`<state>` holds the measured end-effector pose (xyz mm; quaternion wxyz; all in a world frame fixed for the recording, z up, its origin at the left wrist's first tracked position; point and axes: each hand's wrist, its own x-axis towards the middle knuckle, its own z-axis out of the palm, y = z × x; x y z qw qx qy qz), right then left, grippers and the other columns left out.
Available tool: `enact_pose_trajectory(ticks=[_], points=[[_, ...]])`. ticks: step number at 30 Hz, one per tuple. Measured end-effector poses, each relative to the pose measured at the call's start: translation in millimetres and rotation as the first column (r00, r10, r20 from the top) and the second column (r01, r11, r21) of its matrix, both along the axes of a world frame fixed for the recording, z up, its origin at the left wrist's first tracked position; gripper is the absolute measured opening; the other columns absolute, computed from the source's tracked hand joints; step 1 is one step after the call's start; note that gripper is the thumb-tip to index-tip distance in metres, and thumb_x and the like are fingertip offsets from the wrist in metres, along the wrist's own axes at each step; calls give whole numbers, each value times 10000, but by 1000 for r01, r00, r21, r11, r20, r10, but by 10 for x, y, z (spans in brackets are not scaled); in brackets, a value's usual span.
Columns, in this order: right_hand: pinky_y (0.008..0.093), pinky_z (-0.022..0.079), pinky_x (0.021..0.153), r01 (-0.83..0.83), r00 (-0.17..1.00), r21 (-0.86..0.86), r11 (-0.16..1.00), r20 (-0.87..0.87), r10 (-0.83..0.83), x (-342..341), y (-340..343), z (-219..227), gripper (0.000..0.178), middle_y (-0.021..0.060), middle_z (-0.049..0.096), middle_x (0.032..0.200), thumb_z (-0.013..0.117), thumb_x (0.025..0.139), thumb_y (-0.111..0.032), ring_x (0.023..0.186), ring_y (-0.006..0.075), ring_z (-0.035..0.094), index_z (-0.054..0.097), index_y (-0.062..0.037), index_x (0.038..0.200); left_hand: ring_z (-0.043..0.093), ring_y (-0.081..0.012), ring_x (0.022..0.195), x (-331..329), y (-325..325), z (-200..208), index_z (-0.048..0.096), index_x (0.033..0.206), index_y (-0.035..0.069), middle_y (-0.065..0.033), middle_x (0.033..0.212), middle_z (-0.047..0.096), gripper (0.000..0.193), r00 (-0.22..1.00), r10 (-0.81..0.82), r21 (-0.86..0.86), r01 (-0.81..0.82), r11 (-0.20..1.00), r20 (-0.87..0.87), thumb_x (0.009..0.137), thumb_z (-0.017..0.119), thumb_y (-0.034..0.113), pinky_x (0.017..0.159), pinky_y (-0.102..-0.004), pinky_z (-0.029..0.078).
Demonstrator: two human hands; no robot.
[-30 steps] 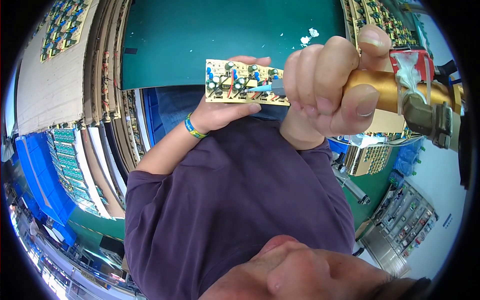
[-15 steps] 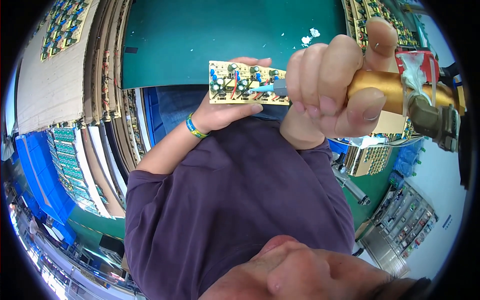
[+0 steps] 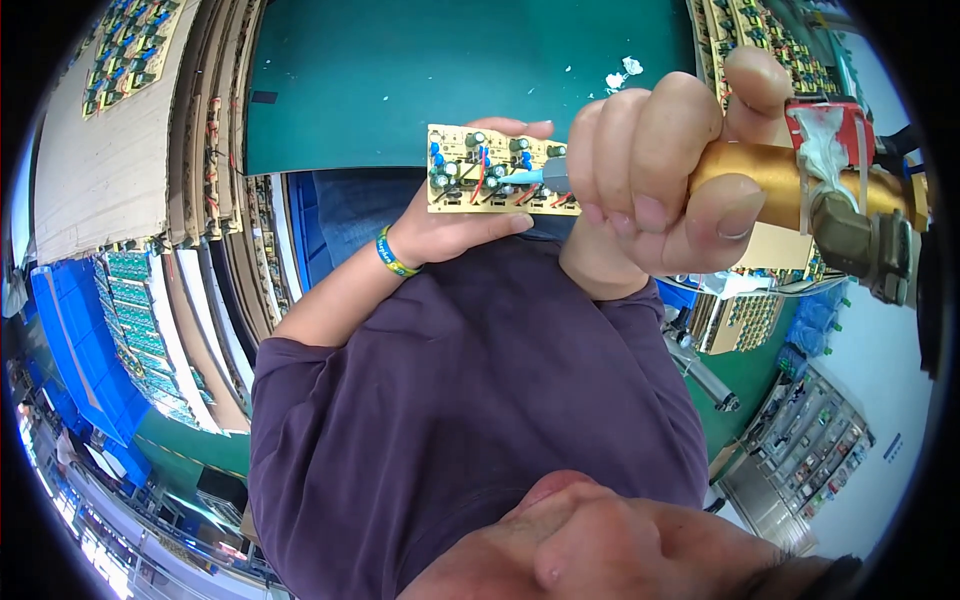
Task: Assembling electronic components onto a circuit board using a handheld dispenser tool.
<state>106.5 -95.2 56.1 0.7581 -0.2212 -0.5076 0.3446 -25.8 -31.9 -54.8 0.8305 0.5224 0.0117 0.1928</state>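
Observation:
My left hand [image 3: 445, 235] grips a cream-coloured circuit board [image 3: 452, 203], with the thumb along its near edge and fingers behind the far edge. Small black capacitors, blue parts and red wires stand on the board. In my right hand [image 3: 655, 165] is a glue dispenser with a gold cylinder [image 3: 770, 185], its fingers curled round it. The dispenser's pale blue tapered nozzle [image 3: 522, 178] points left, its tip among the capacitors near the board's middle. Whether the tip touches a part I cannot tell. My right hand hides the board's right end.
Beyond the board lies a green work surface [image 3: 430, 80] with white scraps [image 3: 624, 72] on it. Cardboard sheets [image 3: 110, 170] layered with circuit boards are stacked at left; more boards [image 3: 765, 45] stand at far right. Blue crates [image 3: 80, 340] are at lower left.
The board and my left hand have shifted slightly right and nearer. The nozzle has moved a little left along the board, now closer to the black capacitors.

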Motion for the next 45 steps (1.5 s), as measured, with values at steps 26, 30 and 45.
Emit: enact_pose_trajectory(ticks=[26,30,45], points=[[238,423,499,-96,995,53,994,-26,98,-77,62,-4,618,24,493,701,513,920,-351,547,107,457,220,-99,1402,489,-119,1110,8,30,49,347,1293,69,-67,1347,418,666,1000,30,58,-30,998,-2,734,684,-59,869,-280,479],[239,420,496,-96,995,44,994,-21,97,-77,62,12,581,19,495,700,518,917,-349,545,105,459,259,-108,1377,487,-124,1119,17,23,43,328,1304,73,-76,1346,418,685,999,47,96,-48,994,13,734,683,-63,846,-269,486],[239,436,491,-95,995,64,993,-9,96,-56,81,35,603,28,507,704,528,912,-345,546,110,477,247,-89,1381,462,-160,1184,8,19,32,340,1288,60,-92,1349,417,673,1000,27,48,-27,998,8,728,698,-47,921,-302,455]])
